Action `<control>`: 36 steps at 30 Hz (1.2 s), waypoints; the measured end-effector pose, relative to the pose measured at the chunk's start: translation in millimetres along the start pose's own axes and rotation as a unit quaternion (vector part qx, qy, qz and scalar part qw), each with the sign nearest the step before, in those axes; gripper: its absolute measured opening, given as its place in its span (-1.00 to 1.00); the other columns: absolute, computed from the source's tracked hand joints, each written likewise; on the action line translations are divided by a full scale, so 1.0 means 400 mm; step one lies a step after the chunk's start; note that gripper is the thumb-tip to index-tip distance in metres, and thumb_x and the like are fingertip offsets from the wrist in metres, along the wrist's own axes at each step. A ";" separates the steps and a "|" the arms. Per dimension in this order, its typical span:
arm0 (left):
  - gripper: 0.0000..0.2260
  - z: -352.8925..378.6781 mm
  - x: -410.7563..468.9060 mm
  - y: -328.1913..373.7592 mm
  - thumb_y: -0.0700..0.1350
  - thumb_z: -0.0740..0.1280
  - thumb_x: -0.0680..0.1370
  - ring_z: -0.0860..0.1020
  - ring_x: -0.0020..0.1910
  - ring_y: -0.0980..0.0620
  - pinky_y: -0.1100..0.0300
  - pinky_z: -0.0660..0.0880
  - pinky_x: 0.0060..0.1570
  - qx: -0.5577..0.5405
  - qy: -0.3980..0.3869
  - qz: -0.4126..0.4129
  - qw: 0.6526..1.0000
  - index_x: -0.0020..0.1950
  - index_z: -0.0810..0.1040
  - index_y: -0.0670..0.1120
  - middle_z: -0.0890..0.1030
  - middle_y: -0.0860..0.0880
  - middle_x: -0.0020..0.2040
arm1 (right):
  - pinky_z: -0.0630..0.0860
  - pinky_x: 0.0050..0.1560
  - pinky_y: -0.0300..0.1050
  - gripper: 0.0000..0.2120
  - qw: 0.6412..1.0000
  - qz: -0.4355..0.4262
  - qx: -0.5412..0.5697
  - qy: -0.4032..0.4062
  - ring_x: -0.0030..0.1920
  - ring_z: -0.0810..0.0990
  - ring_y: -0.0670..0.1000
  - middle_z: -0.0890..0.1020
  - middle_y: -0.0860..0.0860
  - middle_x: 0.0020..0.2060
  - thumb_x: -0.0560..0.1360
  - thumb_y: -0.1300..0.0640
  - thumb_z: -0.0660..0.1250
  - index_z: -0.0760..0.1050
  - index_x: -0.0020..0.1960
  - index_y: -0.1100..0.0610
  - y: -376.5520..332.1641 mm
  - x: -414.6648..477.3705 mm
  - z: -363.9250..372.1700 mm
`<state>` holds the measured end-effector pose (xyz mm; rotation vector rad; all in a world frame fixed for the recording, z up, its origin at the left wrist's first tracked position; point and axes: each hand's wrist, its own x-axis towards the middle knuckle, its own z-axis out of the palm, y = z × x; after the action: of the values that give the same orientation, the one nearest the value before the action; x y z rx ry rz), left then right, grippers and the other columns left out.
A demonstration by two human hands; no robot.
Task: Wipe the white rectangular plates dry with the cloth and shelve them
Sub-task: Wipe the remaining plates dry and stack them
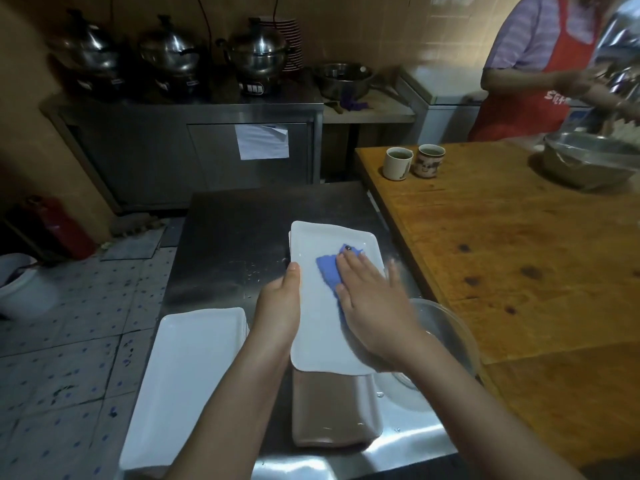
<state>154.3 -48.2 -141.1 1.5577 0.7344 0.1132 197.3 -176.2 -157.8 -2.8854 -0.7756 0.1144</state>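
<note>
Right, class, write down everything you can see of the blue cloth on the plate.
The blue cloth is a small piece of soft-looking fabric, bunched or folded, with a small dark mark near its far tip. It lies on the inside of the white rectangular plate, towards the far half. The right hand presses on it with straight, spread fingers and hides its right part. The left hand grips the plate's left edge, clear of the cloth.
</note>
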 end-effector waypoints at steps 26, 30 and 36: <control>-0.62 -0.002 0.002 -0.123 0.07 0.09 0.63 0.61 -0.20 -0.02 0.17 0.48 -0.17 -0.025 -0.010 -0.037 0.999 -0.19 0.59 -0.07 0.65 -0.03 -0.22 | 0.36 -0.03 -0.25 -0.51 0.864 0.223 0.425 0.153 0.09 0.47 -0.06 0.51 -0.01 0.19 0.46 0.12 0.42 0.37 0.34 0.08 0.116 0.036 0.036; -0.64 0.011 0.020 -0.174 0.07 0.10 0.63 0.60 -0.22 0.04 0.22 0.45 -0.29 -0.002 -0.005 -0.069 0.998 -0.17 0.59 -0.05 0.64 0.01 -0.22 | 0.39 -0.24 -0.27 -0.66 0.773 0.251 0.567 0.135 -0.09 0.50 -0.14 0.50 -0.11 -0.03 0.48 0.13 0.41 0.41 0.22 0.02 0.135 0.032 0.068; -0.62 0.027 0.052 -0.294 0.22 0.15 0.55 0.63 -0.05 -0.12 -0.07 0.52 0.12 0.038 -0.020 -0.119 0.992 -0.19 0.63 0.03 0.68 -0.05 -0.10 | 0.53 -0.09 -0.08 -0.71 0.699 0.282 0.647 0.116 -0.11 0.59 -0.01 0.59 0.02 -0.11 0.49 0.21 0.39 0.44 0.17 0.04 0.147 0.039 0.114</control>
<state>131.5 -53.3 -258.8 1.5274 0.8941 -0.1235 234.5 -213.0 -213.0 -1.5637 0.2767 0.2312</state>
